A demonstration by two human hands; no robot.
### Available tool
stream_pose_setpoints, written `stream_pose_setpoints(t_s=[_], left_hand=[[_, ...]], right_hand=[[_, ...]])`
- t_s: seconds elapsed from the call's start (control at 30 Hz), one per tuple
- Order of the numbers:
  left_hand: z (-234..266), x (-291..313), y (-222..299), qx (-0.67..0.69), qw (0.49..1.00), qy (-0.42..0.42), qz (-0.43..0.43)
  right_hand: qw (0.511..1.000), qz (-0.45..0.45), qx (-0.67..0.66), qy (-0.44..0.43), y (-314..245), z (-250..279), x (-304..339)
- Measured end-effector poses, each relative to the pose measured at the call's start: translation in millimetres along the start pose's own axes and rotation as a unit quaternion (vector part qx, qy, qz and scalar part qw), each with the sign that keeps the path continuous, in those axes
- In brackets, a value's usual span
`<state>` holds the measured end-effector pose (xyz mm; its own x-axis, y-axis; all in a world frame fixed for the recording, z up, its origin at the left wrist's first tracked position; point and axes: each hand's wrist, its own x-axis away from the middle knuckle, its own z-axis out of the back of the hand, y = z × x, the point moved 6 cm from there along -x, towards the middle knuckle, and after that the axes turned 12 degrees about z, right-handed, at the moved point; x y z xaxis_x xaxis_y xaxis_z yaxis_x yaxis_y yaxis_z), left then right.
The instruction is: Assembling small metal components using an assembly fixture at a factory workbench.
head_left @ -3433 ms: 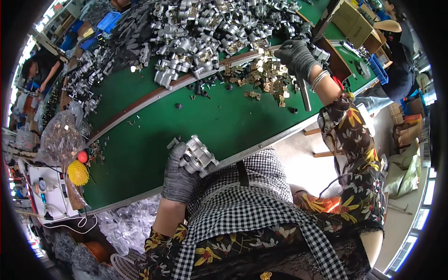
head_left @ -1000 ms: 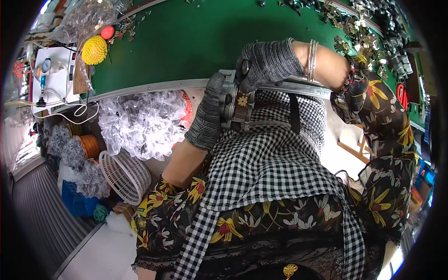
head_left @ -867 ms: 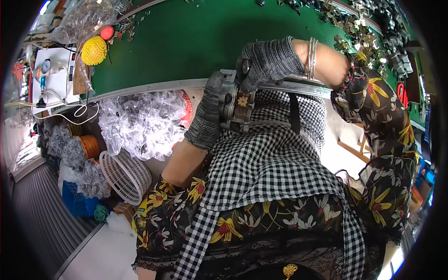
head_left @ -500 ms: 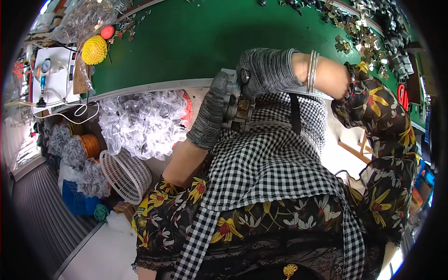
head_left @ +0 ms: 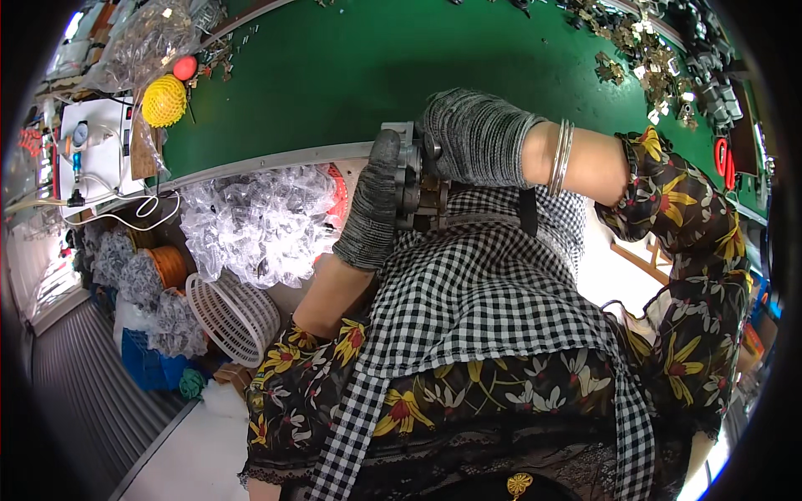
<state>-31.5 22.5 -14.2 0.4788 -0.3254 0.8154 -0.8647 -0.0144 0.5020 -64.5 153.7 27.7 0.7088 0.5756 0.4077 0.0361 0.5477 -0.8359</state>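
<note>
Between my hands, at the front edge of the green table, is a grey metal mechanical part (head_left: 408, 185) with a round body and a brass-coloured piece near its lower end. My left hand (head_left: 370, 204), in a grey knitted glove, is closed round its left side, thumb pointing up along it. My right hand (head_left: 478, 140), gloved the same way, bends in from the right with curled fingers against the part's upper right side. Most of the right fingertips are hidden behind the part and glove. The part's underside is also out of sight.
Brass-coloured metal pieces (head_left: 647, 63) and dark grey parts (head_left: 718, 100) lie heaped at the table's far right, near red-handled scissors (head_left: 723, 164). A yellow knobbly ball (head_left: 164, 101) sits at the left. Below are clear plastic pieces (head_left: 259, 221) and a white basket (head_left: 234, 317).
The right hand has turned slightly, its wrist coming lower and nearer. The metal part has shifted a little left and turned between the hands. Both hands keep hold of it.
</note>
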Motion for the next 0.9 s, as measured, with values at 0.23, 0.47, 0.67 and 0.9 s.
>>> stream_pose_setpoints(t_s=[0.23,0.47,0.67,0.9], left_hand=[[2.5,-14.9,-12.5,0.111,0.993,-0.029,0.018],[-16.1,8.4,-5.2,0.158,0.984,-0.043,-0.067],[-38.7,1.0,-12.0,0.149,0.981,-0.066,-0.101],[-31.8,-4.5,-21.5,0.183,0.975,-0.081,-0.098]], right_hand=[[0.986,0.078,0.148,-0.002,-4.6,12.2,-0.6],[0.946,0.172,0.202,0.185,-59.2,67.5,27.7],[0.743,0.491,0.182,0.416,-76.8,84.3,103.3],[0.698,0.622,-0.178,0.307,-100.6,58.4,81.3]])
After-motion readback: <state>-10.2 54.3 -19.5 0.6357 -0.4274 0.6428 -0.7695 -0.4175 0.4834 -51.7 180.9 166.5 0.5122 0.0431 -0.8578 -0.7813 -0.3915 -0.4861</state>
